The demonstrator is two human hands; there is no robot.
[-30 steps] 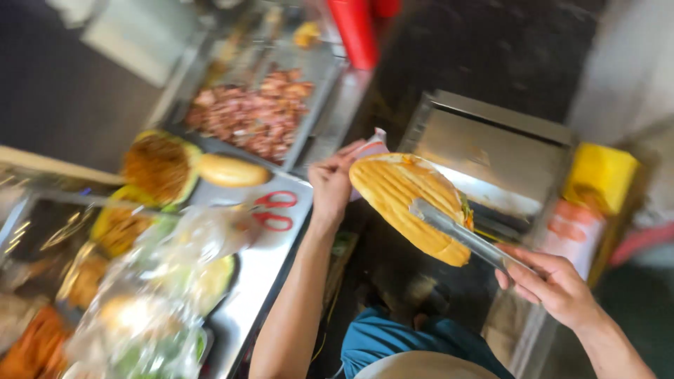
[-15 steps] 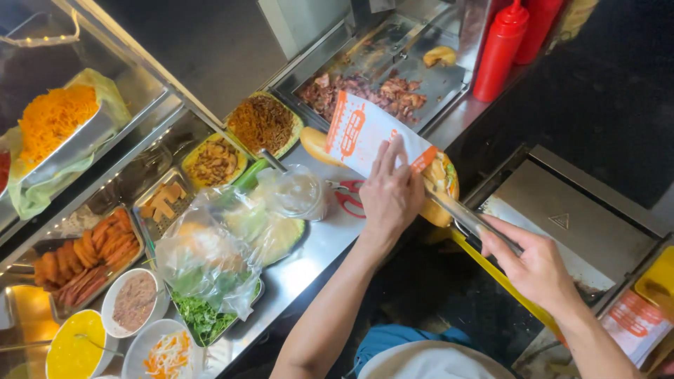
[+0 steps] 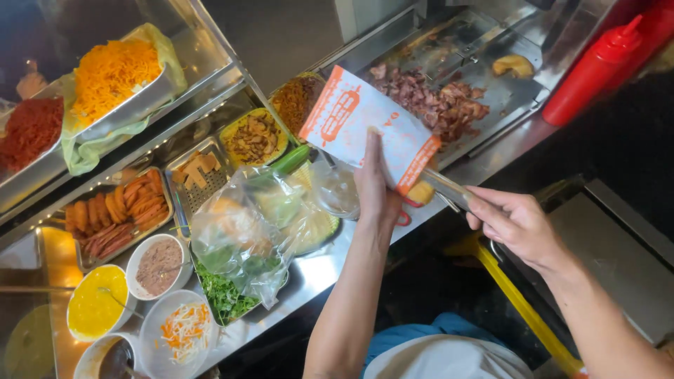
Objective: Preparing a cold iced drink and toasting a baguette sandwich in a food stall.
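My left hand (image 3: 377, 188) holds a white paper sleeve with orange print (image 3: 365, 126), raised over the steel counter. A bit of golden bread (image 3: 422, 192) pokes out of the sleeve's lower end. My right hand (image 3: 516, 224) grips metal tongs (image 3: 447, 189), whose tips reach into the sleeve at the bread. Just beyond the sleeve lies a steel tray of chopped reddish meat (image 3: 439, 98).
A red squeeze bottle (image 3: 597, 70) stands at the right. Trays and bowls of fillings line the steel counter (image 3: 309, 277): shredded orange topping (image 3: 112, 70), sausages (image 3: 119, 210), greens under clear plastic (image 3: 246, 231), a yellow sauce bowl (image 3: 97, 303). A steel box (image 3: 618, 245) sits at the right.
The bread, bare in the tongs a second ago, now sits inside the paper sleeve. Both hands and the view have swung over the counter of fillings.
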